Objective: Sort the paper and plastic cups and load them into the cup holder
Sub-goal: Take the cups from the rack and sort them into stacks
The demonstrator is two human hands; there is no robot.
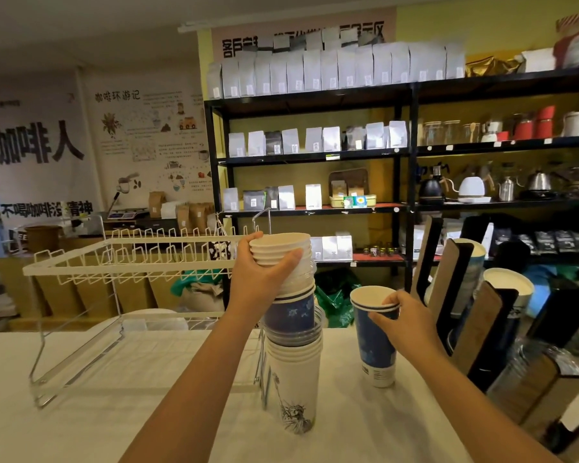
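At the centre of the frame a tall stack [293,332] of mixed cups stands on the white bench [81,412]. The left hand [264,265] has its fingers clamped round the stack's top white cups. Lower right of centre, the right hand [405,324] pinches the rim of a blue cup [375,342] standing on the bench. The holder [475,315], with cups in its slots, leans at the right edge. A wire rack [124,279] sits left
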